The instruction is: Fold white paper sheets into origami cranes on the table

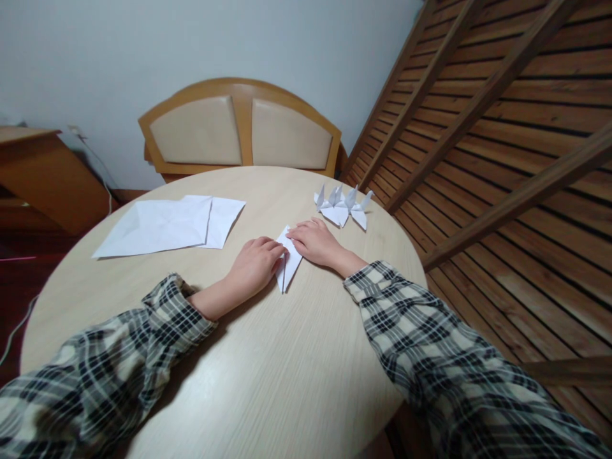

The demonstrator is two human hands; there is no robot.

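Observation:
A white sheet folded into a narrow kite shape, the folded paper (pixel 291 268), lies on the round table with its sharp point toward me. My left hand (pixel 255 262) is closed at its left edge, fingers bent and thumb side against a flap. From the upper right, my right hand (pixel 316 243) holds the paper, its fingers close together over the far corner; the fingertips are partly hidden. Several folded paper cranes (pixel 340 213) stand close together beyond my right hand, wings and necks raised.
Flat white paper sheets (pixel 157 226) with crease marks overlap on the left of the round table (pixel 258 382). Behind it stands a wooden headboard (pixel 246 121) with pale panels. A slatted wooden partition (pixel 507 166) rises close on the right. At far left is a wooden desk (pixel 43 172).

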